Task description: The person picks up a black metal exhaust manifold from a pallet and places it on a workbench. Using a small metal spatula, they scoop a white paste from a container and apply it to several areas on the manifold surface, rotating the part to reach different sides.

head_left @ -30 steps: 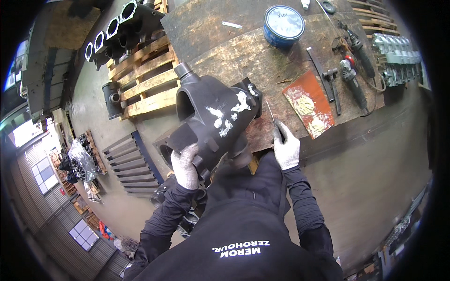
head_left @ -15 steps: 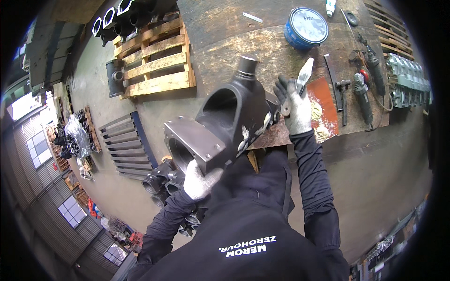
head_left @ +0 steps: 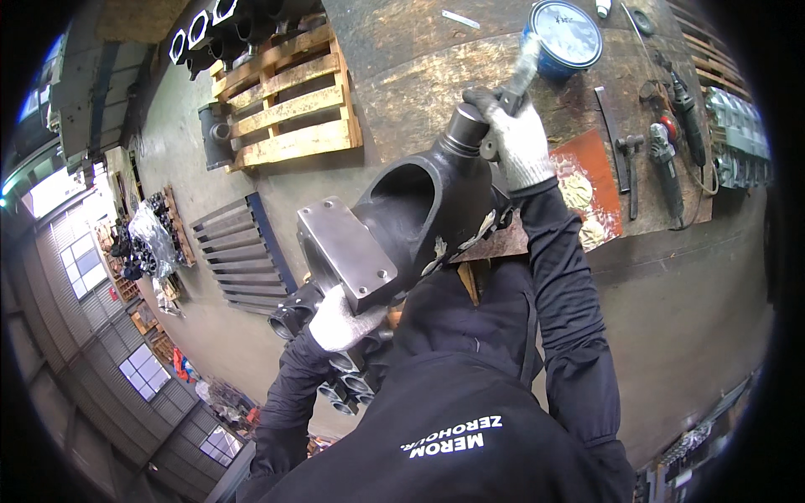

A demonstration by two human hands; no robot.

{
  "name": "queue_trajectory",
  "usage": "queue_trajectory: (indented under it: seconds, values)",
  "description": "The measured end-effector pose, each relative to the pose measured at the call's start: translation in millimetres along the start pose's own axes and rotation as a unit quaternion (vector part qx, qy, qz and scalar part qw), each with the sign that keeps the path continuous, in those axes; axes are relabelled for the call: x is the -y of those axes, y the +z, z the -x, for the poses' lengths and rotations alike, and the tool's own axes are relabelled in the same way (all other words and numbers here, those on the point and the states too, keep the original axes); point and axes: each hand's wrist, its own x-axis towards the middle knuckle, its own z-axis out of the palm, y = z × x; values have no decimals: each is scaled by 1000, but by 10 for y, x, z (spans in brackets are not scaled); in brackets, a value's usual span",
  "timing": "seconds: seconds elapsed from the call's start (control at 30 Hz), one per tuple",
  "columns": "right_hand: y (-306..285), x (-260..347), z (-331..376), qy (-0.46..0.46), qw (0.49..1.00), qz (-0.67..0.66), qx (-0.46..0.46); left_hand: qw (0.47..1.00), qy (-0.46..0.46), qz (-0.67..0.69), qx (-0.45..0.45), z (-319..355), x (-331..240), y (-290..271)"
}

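1. Left hand (head_left: 340, 323), white work glove, closed under the lower edge of the black cast metal housing (head_left: 419, 222), gripping it just below the bare rectangular flange (head_left: 348, 251) with corner bolt holes.
2. Right hand (head_left: 518, 147), also gloved, closed around the handle of a paintbrush (head_left: 524, 63); the bristle end points up and away, blurred. The hand sits against the housing's round neck (head_left: 465, 130).
3. Housing is held tilted in front of the chest, flange end toward the person's left and down, neck end up toward the workbench (head_left: 419, 75). Its large oval opening faces the camera. Its lower side meets the bench's near edge; whether it rests there I cannot tell.
4. Blue round tin (head_left: 563, 38) stands on the bench just beyond the brush tip.
5. Orange-red sheet (head_left: 599, 180) with pale smears lies on the bench right of the right wrist.
6. Angle grinders (head_left: 667, 159) and a flat dark bar (head_left: 605, 117) lie further right on the bench.
7. Wooden pallet (head_left: 289, 92) on the floor left of the bench, with dark cast parts (head_left: 243, 21) at its far end.
8. Grey slatted grating (head_left: 239, 251) on the floor left of the housing.
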Motion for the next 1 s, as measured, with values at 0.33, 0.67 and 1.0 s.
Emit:
queue_trajectory:
  seconds: [0.33,0.67,1.0]
  values:
    - [-196,116,100,-29,991,128,32,961,-50,272,-6,-90,-116,105]
    - [-1071,159,1493,156,977,117,-92,942,-55,330,7,-174,-407,276]
    - [-1182,-384,2634,169,984,15,-44,970,-122,162,-133,47,-7,215]
